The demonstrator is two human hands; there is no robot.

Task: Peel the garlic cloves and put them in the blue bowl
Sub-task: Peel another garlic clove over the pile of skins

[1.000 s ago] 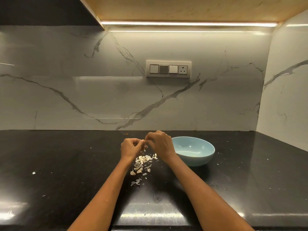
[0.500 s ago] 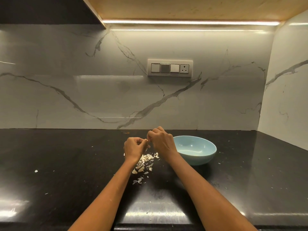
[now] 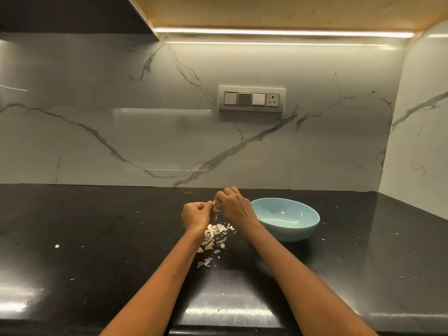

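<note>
My left hand [image 3: 196,214] and my right hand [image 3: 234,206] meet above the black counter, both pinching one small garlic clove [image 3: 215,206] between their fingertips; most of it is hidden by the fingers. Under the hands lies a heap of white garlic skins [image 3: 217,229], with a few unpeeled cloves [image 3: 208,246] just nearer to me. The blue bowl [image 3: 286,220] stands right of my right hand, a little apart from it. I cannot make out what lies in the bowl.
The black counter [image 3: 97,238] runs back to a marble wall with a switch panel [image 3: 251,99]. A second marble wall closes the right side. Small skin flakes [image 3: 57,246] dot the counter at left. The counter's front edge lies below my forearms.
Both hands stay together on the clove, and have shifted slightly while working at it. The bowl and the heap have not moved.
</note>
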